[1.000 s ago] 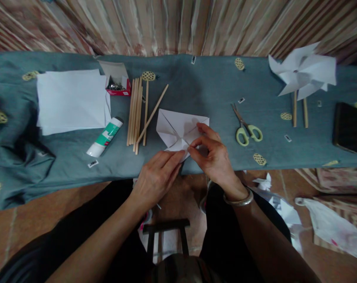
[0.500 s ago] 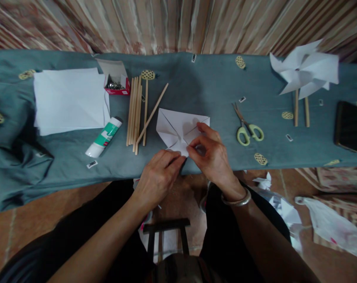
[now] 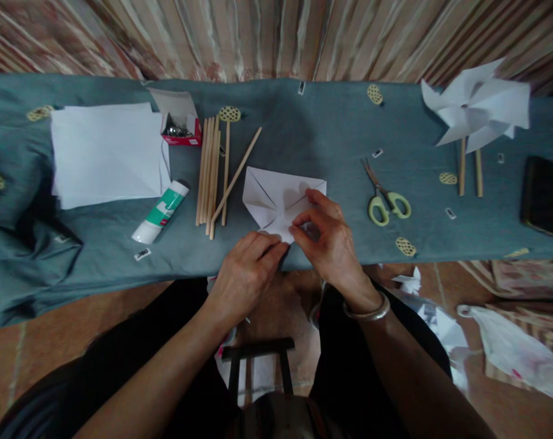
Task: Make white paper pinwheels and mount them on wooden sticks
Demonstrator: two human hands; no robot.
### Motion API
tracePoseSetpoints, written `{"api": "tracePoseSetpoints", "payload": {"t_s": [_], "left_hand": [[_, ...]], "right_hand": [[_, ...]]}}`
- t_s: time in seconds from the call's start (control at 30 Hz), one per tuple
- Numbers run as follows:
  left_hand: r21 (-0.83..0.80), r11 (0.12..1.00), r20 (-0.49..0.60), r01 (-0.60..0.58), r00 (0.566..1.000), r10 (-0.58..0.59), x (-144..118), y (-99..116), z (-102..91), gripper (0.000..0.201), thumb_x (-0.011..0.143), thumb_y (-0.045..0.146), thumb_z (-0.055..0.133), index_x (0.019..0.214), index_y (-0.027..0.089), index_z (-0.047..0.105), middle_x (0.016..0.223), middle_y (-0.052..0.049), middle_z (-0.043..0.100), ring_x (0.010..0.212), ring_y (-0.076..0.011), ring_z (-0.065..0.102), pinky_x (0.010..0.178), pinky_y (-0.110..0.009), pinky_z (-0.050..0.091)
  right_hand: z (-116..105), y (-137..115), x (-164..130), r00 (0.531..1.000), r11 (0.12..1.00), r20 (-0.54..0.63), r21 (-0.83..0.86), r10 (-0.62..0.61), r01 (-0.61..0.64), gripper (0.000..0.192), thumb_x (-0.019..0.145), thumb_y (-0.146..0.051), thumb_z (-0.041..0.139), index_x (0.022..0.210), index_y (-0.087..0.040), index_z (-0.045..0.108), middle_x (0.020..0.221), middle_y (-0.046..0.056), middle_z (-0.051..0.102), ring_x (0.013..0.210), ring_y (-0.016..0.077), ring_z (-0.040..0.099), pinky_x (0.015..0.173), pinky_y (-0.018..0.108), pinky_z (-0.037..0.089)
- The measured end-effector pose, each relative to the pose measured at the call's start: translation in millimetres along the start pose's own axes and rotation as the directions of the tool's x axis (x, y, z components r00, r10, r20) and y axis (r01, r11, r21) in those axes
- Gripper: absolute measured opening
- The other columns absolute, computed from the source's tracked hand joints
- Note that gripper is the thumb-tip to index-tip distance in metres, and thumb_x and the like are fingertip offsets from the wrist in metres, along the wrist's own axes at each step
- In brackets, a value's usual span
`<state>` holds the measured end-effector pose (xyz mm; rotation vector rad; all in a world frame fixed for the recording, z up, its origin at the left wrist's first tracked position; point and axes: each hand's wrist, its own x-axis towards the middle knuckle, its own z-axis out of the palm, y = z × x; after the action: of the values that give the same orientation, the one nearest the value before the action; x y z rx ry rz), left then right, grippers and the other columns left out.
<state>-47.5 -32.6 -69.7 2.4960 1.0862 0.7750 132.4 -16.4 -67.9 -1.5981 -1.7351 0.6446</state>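
Both hands' fingers [image 3: 299,233] pinching the folded paper square [image 3: 276,195] at its 6 o'clock corner: light, limp, easily creased.

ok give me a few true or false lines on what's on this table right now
1. Both hands, left hand and right hand, touch the folded white paper. True.
2. The scissors lie left of the wooden sticks. False: they lie to the right, beyond the paper.
3. The glue stick lies below the paper stack. True.
4. The finished pinwheel is red. False: it is white.
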Motion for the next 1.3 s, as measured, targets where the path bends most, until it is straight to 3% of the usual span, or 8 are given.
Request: {"api": "tracePoseSetpoints", "payload": {"t_s": [0.2,0.3,0.6,0.87,1.03,1.17,1.3], "left_hand": [[-0.007,1.0,-0.002,0.004,1.0,-0.004,0.5,-0.4,-0.1,0.022,0.092,0.013,0.051,0.112,0.01,0.061,0.101,-0.012,0.065,0.093,-0.0204,0.059,0.079,-0.038,0.057],[-0.008,1.0,0.001,-0.001,1.0,0.001,1.1,-0.7,-0.3,0.022,0.093,0.013,0.051,0.112,0.01,0.061,0.101,-0.012,0.065,0.094,-0.0206,0.059,0.079,-0.038,0.057],[0.008,1.0,0.004,-0.002,1.0,0.002,0.1,-1.1,0.5,0.021,0.093,0.013,0.051,0.111,0.012,0.062,0.101,-0.011,0.065,0.093,-0.0203,0.059,0.079,-0.038,0.057],[-0.008,1.0,0.019,0.011,1.0,-0.011,1.4,-0.6,-0.8,0.021,0.094,0.015,0.048,0.109,0.011,0.063,0.099,-0.011,0.066,0.092,-0.0204,0.059,0.078,-0.037,0.056],[0.01,1.0,0.024,0.021,0.999,-0.021,3.1,0.6,-1.5,0.018,0.094,0.016,0.05,0.104,0.011,0.064,0.095,-0.01,0.066,0.089,-0.0199,0.059,0.076,-0.035,0.056],[0.008,0.999,0.022,0.032,0.999,-0.032,3.0,0.7,-0.6,0.018,0.094,0.017,0.051,0.106,0.013,0.064,0.096,-0.009,0.066,0.089,-0.0194,0.06,0.076,-0.036,0.056],[0.013,0.999,0.001,0.033,0.999,-0.033,3.6,0.4,0.4,0.017,0.093,0.017,0.052,0.105,0.014,0.064,0.096,-0.008,0.066,0.088,-0.0188,0.06,0.075,-0.035,0.057]], "right_hand": [[1.9,0.6,-3.7,0.999,0.999,0.012,-0.019,-0.039,0.039,0.016,0.084,-0.021,0.059,0.095,-0.029,0.067,0.14,0.001,0.049,0.132,0.0275,0.043,0.113,0.049,0.037],[3.1,1.2,-6.0,0.995,0.995,0.042,-0.041,-0.093,0.095,0.026,0.089,-0.022,0.053,0.107,-0.034,0.065,0.145,-0.004,0.044,0.137,0.0258,0.039,0.115,0.048,0.034],[2.8,-2.1,-7.1,0.984,0.993,0.136,0.002,-0.119,0.12,0.037,0.092,-0.028,0.048,0.124,-0.043,0.058,0.151,-0.006,0.038,0.141,0.0325,0.032,0.117,0.058,0.027],[13.1,-4.3,-16.9,0.983,0.987,0.147,-0.098,-0.109,0.125,0.05,0.089,-0.015,0.043,0.132,-0.039,0.047,0.156,-0.003,0.03,0.146,0.0297,0.021,0.115,0.059,0.024],[16.5,-8.1,-21.0,0.983,0.984,0.147,-0.124,-0.111,0.13,0.051,0.09,-0.017,0.042,0.136,-0.039,0.043,0.156,0.001,0.032,0.148,0.031,0.017,0.113,0.06,0.026],[17.1,-5.9,-20.0,0.986,0.985,0.124,-0.124,-0.108,0.124,0.055,0.088,-0.013,0.042,0.134,-0.044,0.044,0.155,-0.003,0.034,0.148,0.0287,0.017,0.114,0.059,0.026],[10.9,-2.9,-15.8,0.986,0.99,0.118,-0.06,-0.121,0.128,0.045,0.091,-0.016,0.041,0.129,-0.036,0.054,0.155,-0.002,0.033,0.148,0.0267,0.021,0.117,0.053,0.025]]}}
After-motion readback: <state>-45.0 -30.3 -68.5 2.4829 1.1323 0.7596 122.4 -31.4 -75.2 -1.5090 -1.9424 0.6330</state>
